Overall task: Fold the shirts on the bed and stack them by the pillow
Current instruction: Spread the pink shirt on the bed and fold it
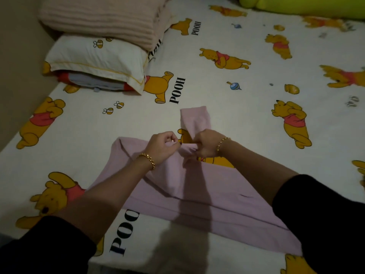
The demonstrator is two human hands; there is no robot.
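left hand (164, 147): my fingers curl and pinch the upper edge of the pink shirt (177, 186).
right hand (206, 144): my fingers grip a bunched fold of the same cloth, just beside my left.
pink shirt: lies on the bed sheet (256, 115) from centre toward 6 o'clock; its sleeve (194, 119) points to 12.
pillow (94, 58): at 10 o'clock, well apart from the shirt, with a folded blanket (102, 16) on top.

Black sleeve (325, 218) is covering the near-right corner of the pink shirt (197, 194). Pillow (94, 58) is hiding most of the red and grey items (94, 82) beneath. Top edge is cropping the green object (296, 6), far right.
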